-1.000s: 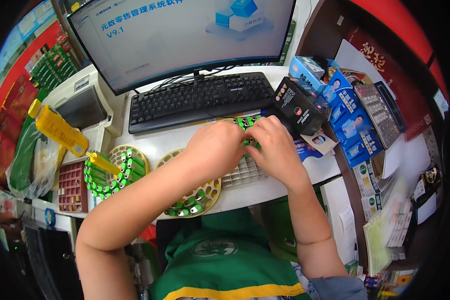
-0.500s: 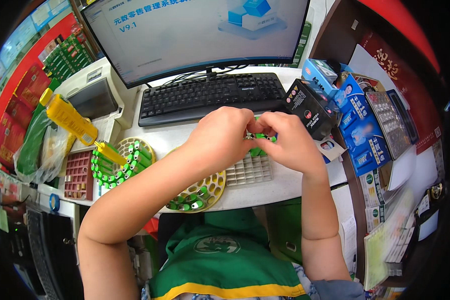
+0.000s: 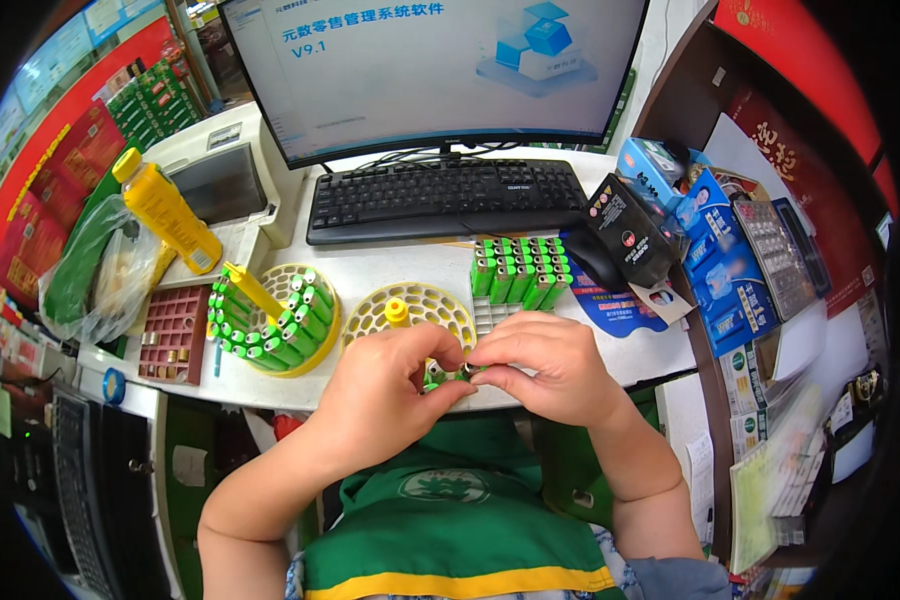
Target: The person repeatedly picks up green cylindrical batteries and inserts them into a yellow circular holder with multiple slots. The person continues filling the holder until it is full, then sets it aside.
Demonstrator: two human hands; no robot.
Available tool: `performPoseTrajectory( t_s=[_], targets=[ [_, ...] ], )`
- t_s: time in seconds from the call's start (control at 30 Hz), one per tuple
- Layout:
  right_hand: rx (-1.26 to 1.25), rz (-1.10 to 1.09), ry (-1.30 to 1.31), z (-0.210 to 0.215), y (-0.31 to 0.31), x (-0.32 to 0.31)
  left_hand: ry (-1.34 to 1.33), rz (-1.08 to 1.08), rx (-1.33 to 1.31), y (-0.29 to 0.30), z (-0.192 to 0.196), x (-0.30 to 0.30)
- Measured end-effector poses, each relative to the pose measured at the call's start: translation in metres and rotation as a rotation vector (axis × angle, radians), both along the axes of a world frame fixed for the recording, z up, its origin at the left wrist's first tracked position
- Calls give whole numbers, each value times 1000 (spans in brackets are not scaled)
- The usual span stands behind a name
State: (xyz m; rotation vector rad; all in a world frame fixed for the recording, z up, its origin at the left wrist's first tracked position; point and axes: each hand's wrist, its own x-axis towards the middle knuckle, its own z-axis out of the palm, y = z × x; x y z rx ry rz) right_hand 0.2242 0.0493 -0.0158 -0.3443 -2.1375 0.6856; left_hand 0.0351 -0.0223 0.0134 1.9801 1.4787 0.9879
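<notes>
A round, yellow, perforated tray [image 3: 372,306] lies at frame centre; a block of upright green cylinders [image 3: 520,272] stands right of centre. At lower centre, the left hand [image 3: 388,385] curls, its grip indeterminable, beside the right hand [image 3: 558,370], which pinches a small, mostly hidden metallic piece [image 3: 471,369].

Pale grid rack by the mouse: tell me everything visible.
The pale grid rack looks plastic, its cells set in rows. It lies flat on the white desk, left of the black mouse. Upright green pieces with metallic-looking tops fill its rear; thin cell walls show in front. The right hand hides the near edge; contact is unclear.
</notes>
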Motion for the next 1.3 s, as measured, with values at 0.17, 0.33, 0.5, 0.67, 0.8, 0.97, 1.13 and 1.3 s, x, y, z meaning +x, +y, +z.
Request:
performPoseTrajectory(
  t_s=[0.17, 0.33, 0.5, 0.67, 0.8, 0.97, 1.13, 1.3],
  targets=[
    [64, 46, 1, -14, 2, -6, 170, 79, 302, -5, -28, -5],
    [100, 105, 12, -26, 7, -9, 218, 185, 420, -9, -50, 0],
    [119, 152, -30, -35, 13, -9, 273, 243, 454, -13, -62, 3],
    [78, 189, -22, -39, 17, -13, 308, 261, 470, -15, -67, 3],
    [57, 216, -1, -42, 19, -15, 308, 263, 463, -16, -64, 4],
    [94, 199, -14, -40, 19, -15, 298, 262, 470, -15, -67, 2],
    [120, 201, -10, -39, 20, -16, 292, 275, 486, -14, -70, 4],
    [23, 228, 10, -41, 17, -15, 282, 264, 453, -17, -70, 4]
  ],
)
